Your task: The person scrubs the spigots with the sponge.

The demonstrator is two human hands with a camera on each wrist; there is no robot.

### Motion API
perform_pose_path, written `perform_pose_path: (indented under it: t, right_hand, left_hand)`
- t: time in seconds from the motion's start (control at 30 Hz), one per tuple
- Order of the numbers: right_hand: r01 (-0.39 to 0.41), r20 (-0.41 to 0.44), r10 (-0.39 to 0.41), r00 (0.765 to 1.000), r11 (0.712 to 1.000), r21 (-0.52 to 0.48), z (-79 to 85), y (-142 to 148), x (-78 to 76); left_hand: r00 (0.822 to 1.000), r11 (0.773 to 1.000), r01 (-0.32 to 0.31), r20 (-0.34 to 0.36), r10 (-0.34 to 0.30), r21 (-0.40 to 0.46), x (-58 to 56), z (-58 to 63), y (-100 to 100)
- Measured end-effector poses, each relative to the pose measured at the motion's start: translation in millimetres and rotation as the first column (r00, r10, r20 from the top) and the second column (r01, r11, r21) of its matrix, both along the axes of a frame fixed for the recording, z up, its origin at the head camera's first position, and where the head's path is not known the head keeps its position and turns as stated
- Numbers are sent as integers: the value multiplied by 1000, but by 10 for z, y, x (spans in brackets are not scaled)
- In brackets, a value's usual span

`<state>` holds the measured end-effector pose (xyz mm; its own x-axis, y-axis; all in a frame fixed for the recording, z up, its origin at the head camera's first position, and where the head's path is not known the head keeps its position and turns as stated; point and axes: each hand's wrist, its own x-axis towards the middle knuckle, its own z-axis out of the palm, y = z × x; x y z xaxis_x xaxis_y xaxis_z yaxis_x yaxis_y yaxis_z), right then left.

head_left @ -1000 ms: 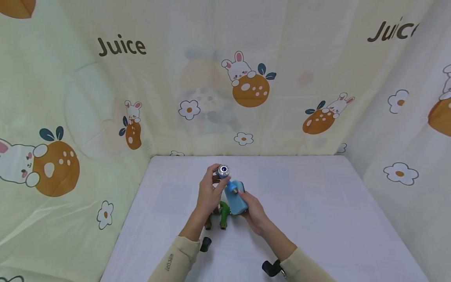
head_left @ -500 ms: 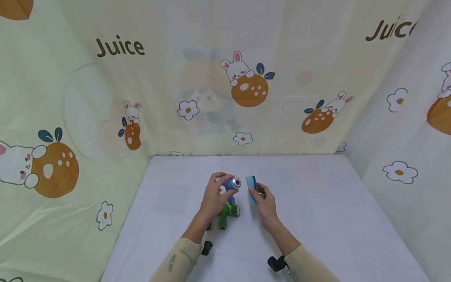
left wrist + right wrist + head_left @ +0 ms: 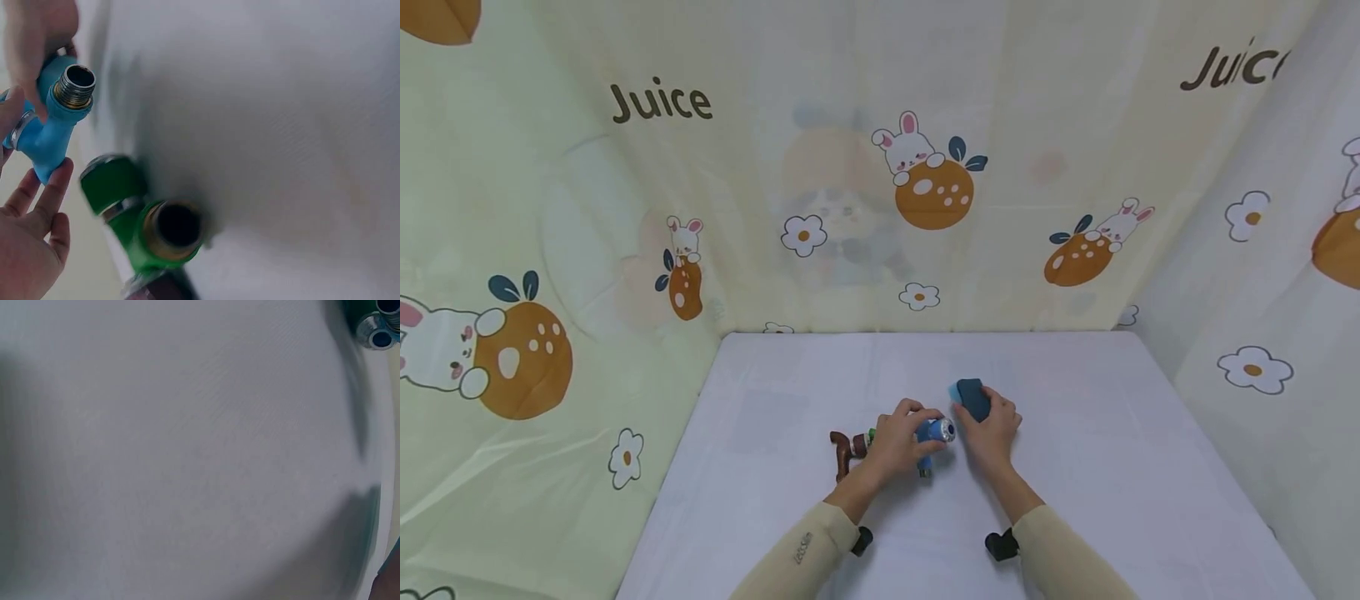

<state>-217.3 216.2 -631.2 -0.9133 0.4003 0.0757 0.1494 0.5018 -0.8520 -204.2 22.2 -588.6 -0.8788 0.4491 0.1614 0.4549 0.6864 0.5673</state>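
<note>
My left hand (image 3: pixel 891 440) grips a blue angle valve (image 3: pixel 934 430), its silver-ringed end facing right and one leg pointing down toward the table. In the left wrist view the threaded metal outlet (image 3: pixel 77 84) of this blue valve shows beside the fingers. Just to the right, my right hand (image 3: pixel 994 432) holds a small block (image 3: pixel 973 398), dark on one face and light blue at the edge, like a sponge or eraser. A green valve (image 3: pixel 119 187) with an open mouth lies close by, mostly covered by my left hand in the head view.
A brown valve (image 3: pixel 842 454) lies on the white table (image 3: pixel 1075 467), left of my left hand. Dark wrist devices (image 3: pixel 1002 546) sit by both sleeves. A printed curtain (image 3: pixel 745 167) encloses the back and sides.
Both hands have moved right and lower, the left carrying the blue valve. The block has gone right and turned its dark face up. The brown valve has come into view.
</note>
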Motion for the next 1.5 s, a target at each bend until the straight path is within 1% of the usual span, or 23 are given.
perform_pose_path:
  t: [0.07, 0.17, 0.4, 0.57, 0.67, 0.73, 0.83, 0.93, 1.0, 1.13, 1.23, 1.37, 1.43, 1.5]
  right_hand:
    - [16, -6, -16, 1000, 1000, 24, -15, 17, -5]
    - [34, -13, -34, 999, 998, 48, -24, 35, -10]
    - [49, -16, -48, 999, 997, 65, 1, 58, -20]
    - [54, 1, -54, 999, 996, 74, -1, 69, -21]
    - [60, -3, -60, 998, 995, 74, -10, 63, -28]
    - [65, -8, -65, 998, 995, 74, -19, 55, -35]
    - [75, -18, -74, 997, 994, 85, -29, 45, -43]
    - [94, -28, -92, 995, 990, 108, -37, 43, -42]
    - [105, -24, -103, 994, 985, 134, -46, 46, -41]
    - [121, -4, -123, 992, 976, 179, -73, 58, -44]
    - [124, 5, -127, 992, 975, 184, -90, 66, -45]
    - [110, 31, -117, 993, 977, 180, -98, 60, -26]
    - [104, 48, -115, 992, 977, 185, -106, 58, -19]
    - [103, 63, -116, 991, 976, 191, -113, 61, -8]
  left_hand:
    - [1000, 998, 10, -20, -11, -67, 3, -59, 55]
    - [999, 990, 11, -43, -18, -138, 9, -119, 114]
    - [998, 974, -5, -55, -7, -224, 3, -221, 202]
    - [999, 962, 6, -34, -16, -273, 22, -194, 234]
    - [1000, 951, 14, -22, -22, -310, 43, -181, 236]
    - [999, 940, 7, -28, -18, -341, 54, -184, 236]
    - [999, 930, -11, -52, -9, -367, 60, -203, 237]
    - [997, 929, -30, -72, 4, -369, 49, -242, 238]
    - [997, 939, -48, -79, 23, -341, 34, -280, 228]
    - [994, 965, -88, -85, 69, -249, -16, -336, 163]
    - [992, 976, -116, -80, 102, -185, -52, -347, 83]
    - [988, 977, -155, -53, 148, -146, -73, -349, -26]
    - [986, 975, -166, -33, 163, -147, -71, -333, -74]
    - [985, 974, -173, -21, 172, -146, -76, -342, -110]
